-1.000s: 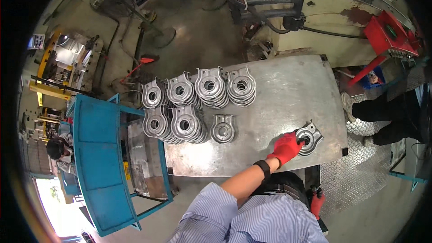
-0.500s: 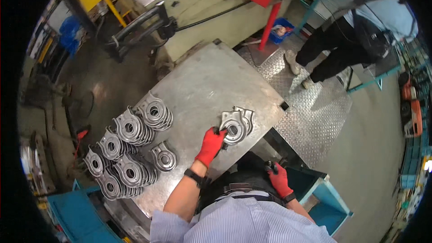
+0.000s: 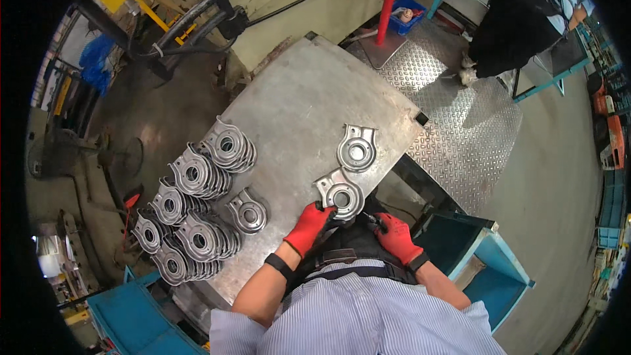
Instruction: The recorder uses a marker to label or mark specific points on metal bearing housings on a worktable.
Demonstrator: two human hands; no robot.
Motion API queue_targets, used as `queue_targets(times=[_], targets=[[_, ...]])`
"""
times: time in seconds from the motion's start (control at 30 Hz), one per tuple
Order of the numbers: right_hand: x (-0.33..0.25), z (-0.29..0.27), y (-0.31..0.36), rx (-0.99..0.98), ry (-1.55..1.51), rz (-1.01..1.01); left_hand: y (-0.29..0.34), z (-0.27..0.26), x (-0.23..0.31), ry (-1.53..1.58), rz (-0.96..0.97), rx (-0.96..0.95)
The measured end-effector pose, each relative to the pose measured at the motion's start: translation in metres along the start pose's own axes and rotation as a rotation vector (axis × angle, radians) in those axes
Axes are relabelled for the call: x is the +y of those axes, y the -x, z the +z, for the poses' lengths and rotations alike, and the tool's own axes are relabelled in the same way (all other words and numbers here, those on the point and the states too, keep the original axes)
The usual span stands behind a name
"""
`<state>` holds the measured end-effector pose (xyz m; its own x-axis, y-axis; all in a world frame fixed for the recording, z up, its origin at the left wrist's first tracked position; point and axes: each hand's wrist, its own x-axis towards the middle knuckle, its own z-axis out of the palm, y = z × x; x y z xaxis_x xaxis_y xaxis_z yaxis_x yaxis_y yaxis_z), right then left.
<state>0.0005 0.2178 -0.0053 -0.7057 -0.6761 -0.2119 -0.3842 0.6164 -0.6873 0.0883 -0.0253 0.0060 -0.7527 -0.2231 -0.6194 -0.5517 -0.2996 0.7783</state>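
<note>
From where I stand, the matter is at the near long edge of the desk (image 3: pixel 289 105), where a stamped metal bracket (image 3: pixel 342 187) lies between the two gloved hands and a little ahead of both. The left hand (image 3: pixel 311 229) is nearer, clamped on the rim at its left. The right hand (image 3: pixel 396 236) is apart from it, closed round a slim dark tool (image 3: pixel 373 219) whose tip comes up to the rim on the right; I can't tell whether it touches. The bracket's long axis runs roughly square to that edge: square-cornered tab inward over the desk, rounded end toward the wearer's waist. Whether the desk bears any of its weight I can't make out.

It's bare grey steel with a dull shine, dished in stepped rings about a round central hole. A second bracket (image 3: pixel 358 138) lies just beyond it, toward the black-capped corner on the right. Stacked brackets (image 3: pixel 213 240) crowd the left end, with a lone bracket (image 3: pixel 242 202) just beside them.
</note>
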Motion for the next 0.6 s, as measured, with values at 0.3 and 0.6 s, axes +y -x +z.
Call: queue_targets(times=[0.3, 0.6], targets=[[0.002, 0.009, -0.001, 0.0, 0.062, -0.078, 0.013, 0.009, 0.01, -0.183, 0.02, 0.098], [0.006, 0.02, -0.012, 0.025, 0.136, -0.012, -0.022, 0.029, -0.013, -0.402, 0.023, 0.407]])
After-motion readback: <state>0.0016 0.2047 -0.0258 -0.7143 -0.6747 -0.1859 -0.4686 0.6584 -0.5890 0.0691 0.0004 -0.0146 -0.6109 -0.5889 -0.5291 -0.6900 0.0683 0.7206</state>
